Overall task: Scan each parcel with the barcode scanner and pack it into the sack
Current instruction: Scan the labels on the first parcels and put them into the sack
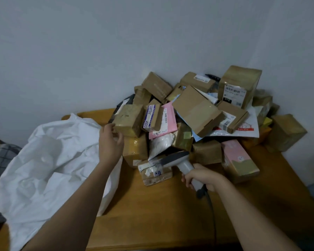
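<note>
The barcode scanner point(178, 161), pale grey with a dark flared head, sits low in the middle of the scene, just in front of the heap of parcels point(198, 113); we see its head aimed left toward a small taped carton point(155, 172) lying on the tabletop point(161, 214). The right hand point(203, 177) wraps its fingers around the scanner's handle, clamped on it, and a dark cable point(211, 211) trails from the handle base toward us. The left hand point(110, 140) reaches to the near left corner of a brown box point(129, 120) at the heap's left edge; its fingers are loosely curled beside and beneath that corner, and we cannot tell whether they grip it. The heap consists mostly of brown cardboard boxes, with a pink mailer point(168, 120), white poly bags and a pink-and-tan carton point(238, 160) among them, piled against the wall point(116, 42). The white sack point(49, 160) lies crumpled over the tabletop's left edge, beside the left forearm; its contents are hidden by its folds. Checked fabric point(0, 160) shows at far left.
</note>
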Available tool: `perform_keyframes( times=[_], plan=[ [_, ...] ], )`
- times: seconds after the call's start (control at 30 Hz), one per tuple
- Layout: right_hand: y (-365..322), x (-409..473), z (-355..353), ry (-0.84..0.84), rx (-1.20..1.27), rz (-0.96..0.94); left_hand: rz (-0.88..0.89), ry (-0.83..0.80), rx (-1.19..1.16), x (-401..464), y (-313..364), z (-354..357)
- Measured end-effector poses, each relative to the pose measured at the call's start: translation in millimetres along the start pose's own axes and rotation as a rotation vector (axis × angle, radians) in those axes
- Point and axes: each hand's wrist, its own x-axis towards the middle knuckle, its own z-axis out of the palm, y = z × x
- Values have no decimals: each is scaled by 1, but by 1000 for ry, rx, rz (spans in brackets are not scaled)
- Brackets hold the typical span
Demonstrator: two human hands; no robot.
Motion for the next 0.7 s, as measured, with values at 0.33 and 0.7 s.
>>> perform_keyframes(
  times=[0.33,0.7],
  plan=[
    [-134,-23,19,136,84,-318,-238,-281,63,44,-16,-7],
    [-192,-5,60,378,137,-368,-207,-496,214,113,-30,35]
  ],
)
